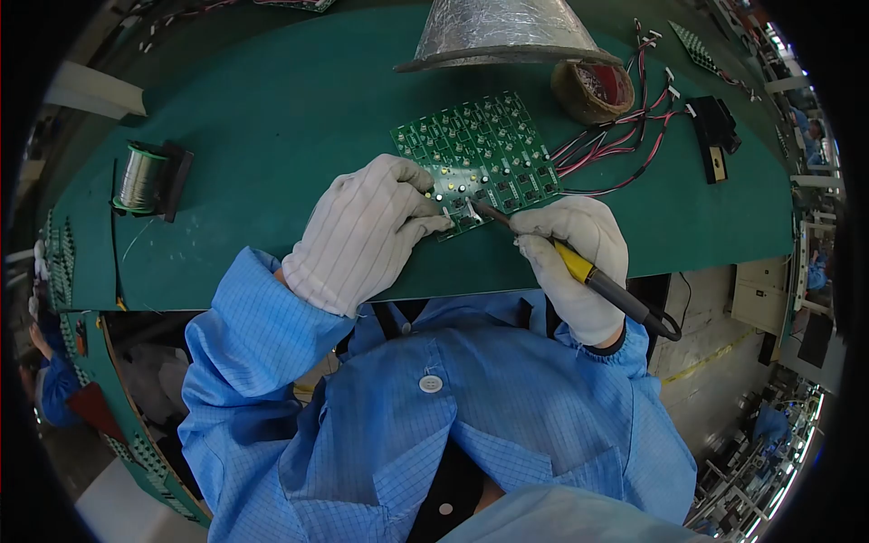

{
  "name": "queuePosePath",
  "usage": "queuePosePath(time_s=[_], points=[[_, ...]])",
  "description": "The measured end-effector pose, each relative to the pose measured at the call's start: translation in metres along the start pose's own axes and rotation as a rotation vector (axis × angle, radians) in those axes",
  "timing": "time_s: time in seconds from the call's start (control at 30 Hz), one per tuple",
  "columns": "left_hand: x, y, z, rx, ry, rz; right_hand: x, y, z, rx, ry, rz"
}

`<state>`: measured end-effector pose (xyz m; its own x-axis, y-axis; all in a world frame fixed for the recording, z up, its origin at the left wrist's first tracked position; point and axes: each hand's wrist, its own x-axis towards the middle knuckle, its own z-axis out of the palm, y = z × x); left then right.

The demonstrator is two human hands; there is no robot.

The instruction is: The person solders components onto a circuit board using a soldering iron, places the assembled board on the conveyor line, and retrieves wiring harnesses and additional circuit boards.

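Right hand (579,258) grips iron (588,271), tip at board (489,149). Left hand (367,231) touches board's near-left edge. Relative to board: spool (141,179) left, cup (590,92) beyond its right side, wires (625,145) right.

Head view: worn on head | faces forward, steeply down | close above green flat-topped workbench (272,240) | single view

silver cone (507,32), top | black block (711,128), right | white post (95,90), upper left
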<state>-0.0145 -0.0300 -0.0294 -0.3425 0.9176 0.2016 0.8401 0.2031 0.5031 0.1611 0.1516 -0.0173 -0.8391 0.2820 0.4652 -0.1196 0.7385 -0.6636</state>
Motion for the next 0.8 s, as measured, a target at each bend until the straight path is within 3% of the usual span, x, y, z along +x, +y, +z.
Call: queuePosePath(time_s=[0.33,0.8], points=[[0.005,-0.006,0.003,-0.002,-0.008,0.009,0.004,0.001,0.000,-0.003,-0.031,-0.013],[0.021,0.005,-0.005,0.104,-0.238,-0.008,0.005,-0.001,-0.006,-0.011,-0.065,-0.041]])
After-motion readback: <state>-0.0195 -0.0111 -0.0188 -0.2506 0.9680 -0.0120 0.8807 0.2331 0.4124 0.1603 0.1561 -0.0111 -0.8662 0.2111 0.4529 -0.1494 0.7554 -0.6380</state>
